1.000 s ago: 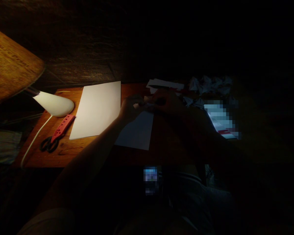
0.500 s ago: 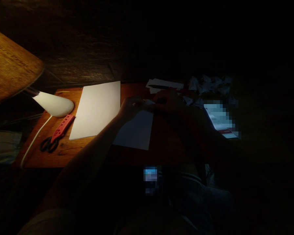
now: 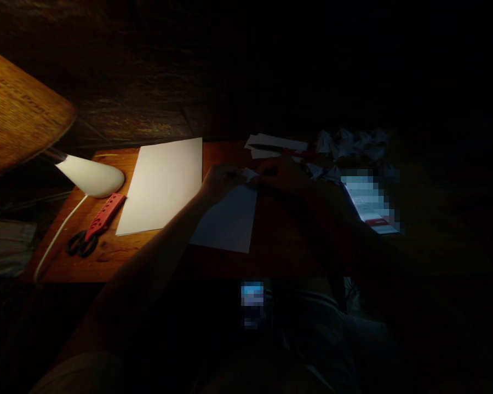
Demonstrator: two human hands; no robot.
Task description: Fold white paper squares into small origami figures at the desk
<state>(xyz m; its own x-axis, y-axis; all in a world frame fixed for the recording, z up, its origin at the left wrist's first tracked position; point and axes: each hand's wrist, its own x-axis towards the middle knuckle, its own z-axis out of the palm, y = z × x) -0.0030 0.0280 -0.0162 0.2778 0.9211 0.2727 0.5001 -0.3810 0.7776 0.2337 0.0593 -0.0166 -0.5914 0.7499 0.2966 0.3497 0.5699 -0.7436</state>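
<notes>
A white sheet of paper [image 3: 230,221] lies on the wooden table [image 3: 119,257] in dim light. My left hand [image 3: 219,180] rests closed on the sheet's far edge, fingers pinching the paper. My right hand [image 3: 281,174] meets it from the right, also closed on the same far edge, in deep shadow. A small raised bit of paper [image 3: 250,174] shows between the two hands.
A larger white sheet [image 3: 162,183] lies to the left. Scissors with a red sheath [image 3: 96,224] and a white lamp base [image 3: 92,175] with its cord sit at far left. Crumpled paper [image 3: 349,143] and folded sheets [image 3: 275,145] lie at the back right.
Both hands have stayed at the sheet's far edge, with only slight shifts of the fingers and the paper bit between them.
</notes>
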